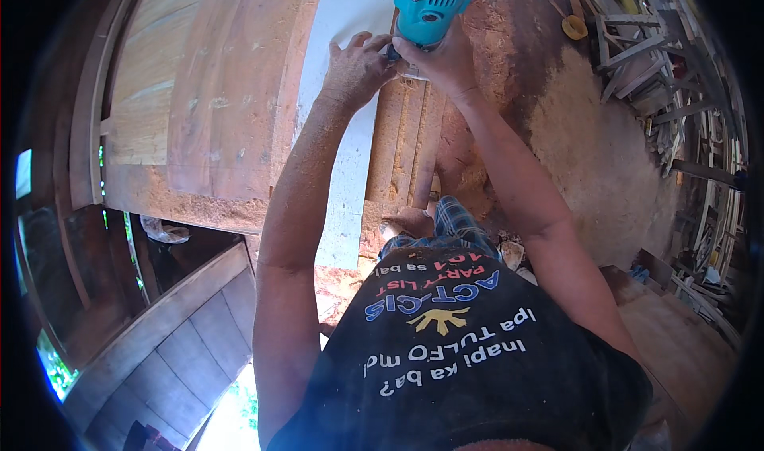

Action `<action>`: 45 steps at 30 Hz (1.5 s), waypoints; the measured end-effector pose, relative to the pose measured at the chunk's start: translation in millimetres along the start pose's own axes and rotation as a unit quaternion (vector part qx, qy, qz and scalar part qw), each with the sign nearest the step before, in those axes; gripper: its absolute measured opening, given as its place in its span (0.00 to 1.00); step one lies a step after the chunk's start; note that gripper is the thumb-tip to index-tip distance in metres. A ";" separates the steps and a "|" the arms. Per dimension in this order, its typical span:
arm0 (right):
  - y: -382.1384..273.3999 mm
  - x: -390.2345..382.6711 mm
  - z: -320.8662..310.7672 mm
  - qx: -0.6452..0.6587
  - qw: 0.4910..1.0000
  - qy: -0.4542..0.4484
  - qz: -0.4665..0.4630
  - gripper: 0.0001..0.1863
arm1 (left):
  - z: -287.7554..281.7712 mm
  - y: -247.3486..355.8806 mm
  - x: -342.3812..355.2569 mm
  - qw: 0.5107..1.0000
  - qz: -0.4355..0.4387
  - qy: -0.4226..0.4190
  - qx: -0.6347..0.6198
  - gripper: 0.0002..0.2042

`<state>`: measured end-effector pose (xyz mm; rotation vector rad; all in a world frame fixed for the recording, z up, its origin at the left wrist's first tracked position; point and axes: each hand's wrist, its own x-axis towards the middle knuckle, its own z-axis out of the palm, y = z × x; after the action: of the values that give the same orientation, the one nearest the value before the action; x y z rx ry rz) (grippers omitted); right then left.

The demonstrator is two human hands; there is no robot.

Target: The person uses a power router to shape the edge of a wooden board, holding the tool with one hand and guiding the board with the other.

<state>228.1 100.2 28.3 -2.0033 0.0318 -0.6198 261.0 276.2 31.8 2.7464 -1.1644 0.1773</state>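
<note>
My right hand (442,65) is closed round the lower body of a teal power router (430,5) at the top centre. My left hand (358,69) is beside it on the white strip board (318,228), with bent fingers, the inner ones gripping the router's base. The router stands on a narrow grooved timber (398,149) dusted with sawdust, alongside the white strip. The contact between its bit and the wood is hidden.
Wide wooden panels (199,101) lie to the left. A pile of offcuts (645,69) lines the right, near a small yellow round object (573,27). A dusty floor (597,157) lies between. A grey slatted panel (183,355) sits at lower left; my bare foot shows below the timber.
</note>
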 end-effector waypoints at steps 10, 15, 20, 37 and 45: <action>5.7 15.7 4.5 0.041 0.999 0.014 0.028 0.38 | 2.0 -9.1 17.3 0.998 0.004 0.039 -0.040 0.15; 8.4 13.9 2.3 0.071 0.997 0.020 0.035 0.38 | -0.2 -2.5 20.4 1.000 -0.008 0.007 -0.021 0.17; 7.1 17.0 -0.3 0.016 0.999 0.008 0.037 0.37 | -4.0 -1.1 25.0 1.000 -0.010 -0.013 -0.018 0.17; 20.7 53.3 -1.3 -0.026 0.999 0.011 0.014 0.38 | -2.3 -17.1 57.3 0.999 0.019 0.027 -0.020 0.13; 24.4 64.1 -1.5 -0.064 0.998 0.013 -0.002 0.40 | 5.7 -23.5 66.3 1.000 0.016 -0.016 -0.003 0.13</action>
<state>288.8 69.0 34.9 -2.1204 0.0842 -0.6602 324.0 244.6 35.1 2.7358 -1.2159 0.1352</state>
